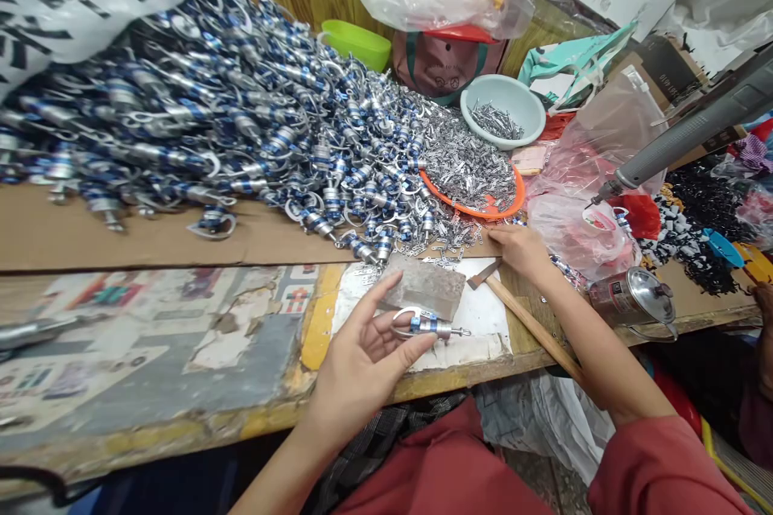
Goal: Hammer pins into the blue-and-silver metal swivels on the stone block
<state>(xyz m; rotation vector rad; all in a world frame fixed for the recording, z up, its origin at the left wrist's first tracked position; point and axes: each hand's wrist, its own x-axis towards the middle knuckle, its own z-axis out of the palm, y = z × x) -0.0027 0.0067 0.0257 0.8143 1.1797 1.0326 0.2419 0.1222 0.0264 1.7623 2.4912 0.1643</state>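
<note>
A blue-and-silver metal fitting with a curved loop and a thin pin (pixel 436 327) rests between the thumb and fingers of my left hand (pixel 368 346), over a grey metal block (pixel 426 288). My right hand (pixel 524 251) is at the edge of the scattered small metal plates (pixel 459 232), its fingers drawn together; whatever they hold is hidden. Below that hand lies a hammer with a wooden handle (pixel 525 314), its narrow head on a white sheet (pixel 483 334). An orange tray (pixel 513 205) heaped with small metal plates stands just beyond my right hand.
A large pile of similar fittings (pixel 241 113) covers the back left. Behind the tray sits a pale bowl (pixel 471 100) of metal pins. At right are a metal mug (pixel 622 298), plastic bags (pixel 568 225), a grey power screwdriver (pixel 694 121) and another person's hand (pixel 766 298).
</note>
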